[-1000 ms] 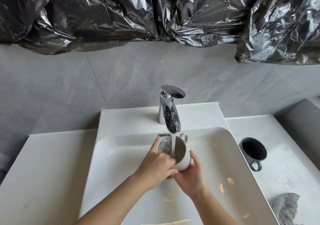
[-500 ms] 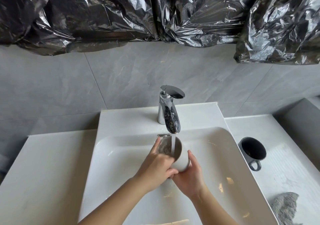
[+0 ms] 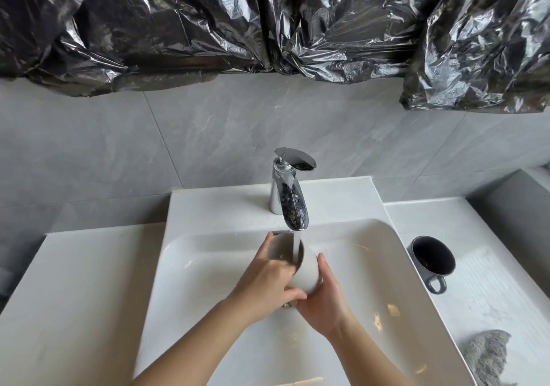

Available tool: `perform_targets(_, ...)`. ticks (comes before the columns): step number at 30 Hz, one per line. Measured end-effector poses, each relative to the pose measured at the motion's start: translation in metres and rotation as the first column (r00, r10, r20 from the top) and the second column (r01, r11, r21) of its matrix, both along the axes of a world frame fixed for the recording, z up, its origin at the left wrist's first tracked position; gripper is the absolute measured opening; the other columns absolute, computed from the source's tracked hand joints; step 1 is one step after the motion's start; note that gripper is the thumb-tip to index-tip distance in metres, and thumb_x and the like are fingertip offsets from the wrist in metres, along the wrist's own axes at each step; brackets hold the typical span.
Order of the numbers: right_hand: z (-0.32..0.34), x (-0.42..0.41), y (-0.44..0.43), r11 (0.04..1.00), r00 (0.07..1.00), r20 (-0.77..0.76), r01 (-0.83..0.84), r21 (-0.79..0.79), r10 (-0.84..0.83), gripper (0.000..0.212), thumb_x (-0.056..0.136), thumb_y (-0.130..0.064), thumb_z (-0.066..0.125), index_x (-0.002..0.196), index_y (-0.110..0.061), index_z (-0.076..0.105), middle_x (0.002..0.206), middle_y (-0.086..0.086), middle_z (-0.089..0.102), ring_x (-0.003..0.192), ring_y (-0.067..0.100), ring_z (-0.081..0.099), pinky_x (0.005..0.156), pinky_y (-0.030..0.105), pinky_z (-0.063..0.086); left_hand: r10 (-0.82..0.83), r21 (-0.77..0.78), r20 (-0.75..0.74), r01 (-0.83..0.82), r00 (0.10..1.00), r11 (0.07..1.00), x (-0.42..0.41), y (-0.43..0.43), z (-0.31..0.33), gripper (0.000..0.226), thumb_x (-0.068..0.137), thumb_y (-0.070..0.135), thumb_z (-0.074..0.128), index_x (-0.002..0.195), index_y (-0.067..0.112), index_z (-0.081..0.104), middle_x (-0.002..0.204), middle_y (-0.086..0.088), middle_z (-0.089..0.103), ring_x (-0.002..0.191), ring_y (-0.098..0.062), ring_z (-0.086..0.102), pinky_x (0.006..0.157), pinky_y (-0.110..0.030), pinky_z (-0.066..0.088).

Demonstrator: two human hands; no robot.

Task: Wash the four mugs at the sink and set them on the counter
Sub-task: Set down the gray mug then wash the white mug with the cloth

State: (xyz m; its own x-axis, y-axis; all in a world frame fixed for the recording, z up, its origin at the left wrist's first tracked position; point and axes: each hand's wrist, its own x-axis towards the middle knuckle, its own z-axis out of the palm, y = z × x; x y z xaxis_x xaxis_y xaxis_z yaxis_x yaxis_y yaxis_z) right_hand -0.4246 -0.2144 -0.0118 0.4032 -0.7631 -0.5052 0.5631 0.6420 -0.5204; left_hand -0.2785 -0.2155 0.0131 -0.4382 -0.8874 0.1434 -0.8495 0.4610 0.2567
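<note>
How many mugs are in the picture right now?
2. A white mug sits in the left hand and right hand under the running tap, over the sink; a dark mug stands on the counter right of it. Others may be out of view.

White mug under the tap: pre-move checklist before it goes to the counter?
1. Grip: left hand and right hand both hold the white mug: ok.
2. Water stream falls into the mug's mouth: ok.
3. Inside rinsed clean: cannot tell.
4. Faucet shut off: not ok, running.
5. Bare counter near the dark mug: ok.
6. Other two mugs: cannot tell, out of view.
</note>
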Motion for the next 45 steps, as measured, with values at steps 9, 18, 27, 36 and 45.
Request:
perform_targets(9,-0.009,-0.001,0.007,0.998,0.997,0.040,0.068,-0.015,-0.068,0.063,0.088,-0.054,0.044,0.126,-0.009,0.066,0.131,0.022,0.061,0.114,0.035,0.063,0.090,0.044,0.046,-0.021,0.029,-0.077,0.024,0.997,0.999,-0.004,0.006,-0.002,0.026,0.075,0.037,0.067,0.088,0.015,0.071,0.087,0.000,0.073,0.114,-0.023,0.060,0.118,-0.031,-0.014)
perform_targets(18,-0.010,-0.008,0.001,0.998,0.999,-0.036,-0.001,-0.067,-0.002,0.057,0.083,-0.054,0.057,0.116,-0.010,0.072,0.121,0.023,0.065,0.103,0.037,0.062,0.086,0.045,0.046,-0.158,-0.004,0.053,0.158,0.986,0.987,0.010,-0.001,-0.003,0.046,0.080,0.028,0.066,0.122,0.009,0.062,0.132,-0.010,0.058,0.142,-0.031,0.025,0.121,-0.033,0.008)
perform_targets(27,-0.005,-0.012,-0.002,0.994,0.999,-0.025,-0.048,-0.096,0.045,0.055,0.094,-0.045,0.037,0.113,-0.008,0.073,0.113,0.021,0.070,0.098,0.033,0.070,0.071,0.040,0.057,0.057,0.105,-0.159,-0.041,0.986,0.994,0.000,0.014,0.003,0.022,0.079,0.029,0.064,0.076,0.007,0.063,0.103,-0.015,0.068,0.111,-0.029,0.059,0.083,-0.021,0.039)
perform_targets(36,0.003,-0.012,-0.003,0.982,0.994,0.038,-0.095,-0.164,0.103,0.073,0.065,-0.046,0.080,0.123,-0.004,0.066,0.121,0.026,0.063,0.107,0.038,0.065,0.080,0.046,0.055,0.093,0.292,-0.065,-0.070,0.994,0.954,-0.004,0.009,0.020,0.035,0.092,0.042,0.053,0.093,0.008,0.063,0.091,-0.012,0.068,0.083,-0.029,0.062,0.066,-0.030,0.044)
perform_targets(45,0.000,-0.015,0.002,0.994,0.996,-0.036,-0.087,-0.066,0.084,0.066,0.089,-0.053,0.048,0.124,-0.001,0.065,0.122,0.027,0.063,0.107,0.037,0.065,0.084,0.042,0.055,-0.136,0.305,-0.100,0.161,0.986,0.939,0.004,0.013,0.028,0.035,0.094,0.051,0.047,0.096,0.020,0.063,0.102,0.002,0.069,0.103,-0.019,0.055,0.078,-0.028,0.040)
